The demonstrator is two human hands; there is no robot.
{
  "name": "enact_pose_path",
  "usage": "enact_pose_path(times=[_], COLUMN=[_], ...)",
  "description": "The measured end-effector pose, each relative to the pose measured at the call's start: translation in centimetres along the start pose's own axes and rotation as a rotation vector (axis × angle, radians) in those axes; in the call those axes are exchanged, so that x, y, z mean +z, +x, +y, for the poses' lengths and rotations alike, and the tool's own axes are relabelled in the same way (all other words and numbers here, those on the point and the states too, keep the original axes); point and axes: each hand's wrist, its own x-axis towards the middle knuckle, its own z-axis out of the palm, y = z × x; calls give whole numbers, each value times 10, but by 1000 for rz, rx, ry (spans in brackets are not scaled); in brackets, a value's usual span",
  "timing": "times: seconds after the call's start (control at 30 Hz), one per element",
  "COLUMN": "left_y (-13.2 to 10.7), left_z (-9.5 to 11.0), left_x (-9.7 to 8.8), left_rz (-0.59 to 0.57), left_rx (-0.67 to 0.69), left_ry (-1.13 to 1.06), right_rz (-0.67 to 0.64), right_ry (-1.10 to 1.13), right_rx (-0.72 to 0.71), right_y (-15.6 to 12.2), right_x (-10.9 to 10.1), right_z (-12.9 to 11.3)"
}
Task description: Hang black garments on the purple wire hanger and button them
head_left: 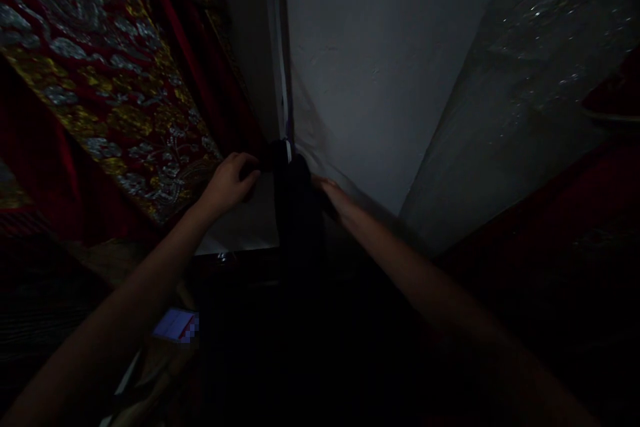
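Observation:
In dim light, a long black cloth hangs in the middle, its kind too dark to make out. A small white strip shows at its top. My left hand is just left of the cloth, fingers curved, with a dark gap between thumb and forefinger. Nothing shows in that hand. On the cloth's other side my right hand grips its edge. The fingertips there are partly hidden by dark fabric.
Red cloth with gold and silver embroidery hangs at the left. A pale panel stands behind, beside a narrow upright strip. Shiny clear plastic sheeting covers the right. A lit screen lies low at the left.

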Motion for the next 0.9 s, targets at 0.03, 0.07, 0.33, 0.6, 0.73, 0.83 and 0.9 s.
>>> enact_pose_path(times=[0.03,0.07,0.33,0.6,0.73,0.83,0.9], left_y=[-4,-9,-38,-49,-47,-46,-50], left_z=[-6,-13,-36,-14,21,68,103], left_x=[-1,-2,22,29,8,-12,-22], left_rz=[-12,-21,-94,4,181,199,100], left_rx=[-6,-19,-99,-127,-173,-193,-265], left_ry=[7,10,-90,-278,-508,-800,-1041], right_rz=[-5,12,-193,-106,-65,-248,-514], right_ry=[0,-6,-326,-10,1,-197,-412], right_rx=[23,35,-231,-150,-172,-297,-396], right_y=[-2,-4,-57,-46,-73,-107,-128], right_x=[0,-2,11,-16,-24,-17,-10], right_z=[-1,-3,-29,-56,-84,-92,-90])
